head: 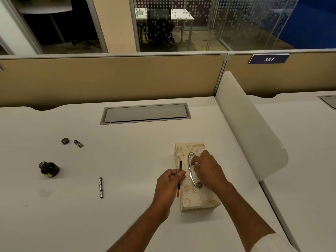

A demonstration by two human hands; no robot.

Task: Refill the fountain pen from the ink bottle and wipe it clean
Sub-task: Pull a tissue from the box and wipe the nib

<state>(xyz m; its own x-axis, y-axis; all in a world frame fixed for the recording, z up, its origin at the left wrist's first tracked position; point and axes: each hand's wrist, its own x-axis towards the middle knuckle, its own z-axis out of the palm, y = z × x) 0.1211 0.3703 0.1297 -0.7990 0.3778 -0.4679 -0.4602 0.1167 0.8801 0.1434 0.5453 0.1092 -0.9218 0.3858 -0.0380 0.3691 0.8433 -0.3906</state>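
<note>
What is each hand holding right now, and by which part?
Left hand grips the pen's inner section around its middle, nib up. Right hand pinches a tissue at the tissue box opening.

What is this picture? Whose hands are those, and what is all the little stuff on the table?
The camera sits on a person's head, looking down at their own hands over a white desk. The left hand holds the inner part of a fountain pen, tip pointing away. The right hand reaches into the opening of a flowery tissue box, probably to get a tissue for wiping. Further left lie the pen's silver barrel, an open ink bottle, its lid and a small silver pen cap.
</note>
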